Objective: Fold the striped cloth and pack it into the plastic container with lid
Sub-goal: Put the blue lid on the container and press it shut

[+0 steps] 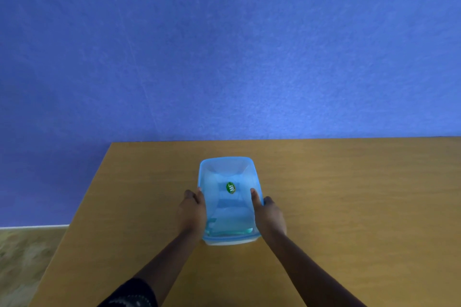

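A translucent blue plastic container (225, 166) stands on the wooden table, covered by its blue lid, which carries a green oval sticker (231, 187). Through the lid I make out a pale folded cloth (232, 219) with greenish stripes near the front edge. My left hand (193, 209) grips the container's left side, thumb on the lid's edge. My right hand (268, 214) grips the right side, thumb lying on the lid.
The wooden table (349, 194) runs from its left edge near the middle of the view out to the right. A blue wall rises behind it. A patch of speckled floor (22, 257) shows at the lower left.
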Available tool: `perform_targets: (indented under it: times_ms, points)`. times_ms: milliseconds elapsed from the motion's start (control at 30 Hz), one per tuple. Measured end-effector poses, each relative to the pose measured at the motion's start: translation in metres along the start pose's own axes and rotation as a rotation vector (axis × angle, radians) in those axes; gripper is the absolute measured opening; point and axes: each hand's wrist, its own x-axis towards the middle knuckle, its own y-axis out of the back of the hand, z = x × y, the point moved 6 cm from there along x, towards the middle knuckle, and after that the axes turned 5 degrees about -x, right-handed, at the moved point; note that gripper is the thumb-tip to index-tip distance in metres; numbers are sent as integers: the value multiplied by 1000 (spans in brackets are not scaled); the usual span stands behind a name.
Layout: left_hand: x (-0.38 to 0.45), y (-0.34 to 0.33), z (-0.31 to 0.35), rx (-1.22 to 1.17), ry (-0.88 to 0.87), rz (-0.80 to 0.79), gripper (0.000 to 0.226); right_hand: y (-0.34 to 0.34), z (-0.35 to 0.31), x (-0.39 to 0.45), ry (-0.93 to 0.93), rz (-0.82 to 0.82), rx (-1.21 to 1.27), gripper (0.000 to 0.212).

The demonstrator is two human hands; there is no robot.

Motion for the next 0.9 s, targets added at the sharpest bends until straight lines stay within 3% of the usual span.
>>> perform_targets:
  times_ms: [233,367,533,900]
  points:
    - [2,0,1,70,-38,5,25,0,0,-1,10,4,27,59]
    - [-3,4,0,105,-5,46,48,-3,1,-1,-10,-26,41,60]
    - [-30,3,-10,48,-32,25,26,-1,2,0,-13,-12,42,59]
    - [-50,2,-34,62,39,-33,29,-1,3,2,-39,14,15,56]
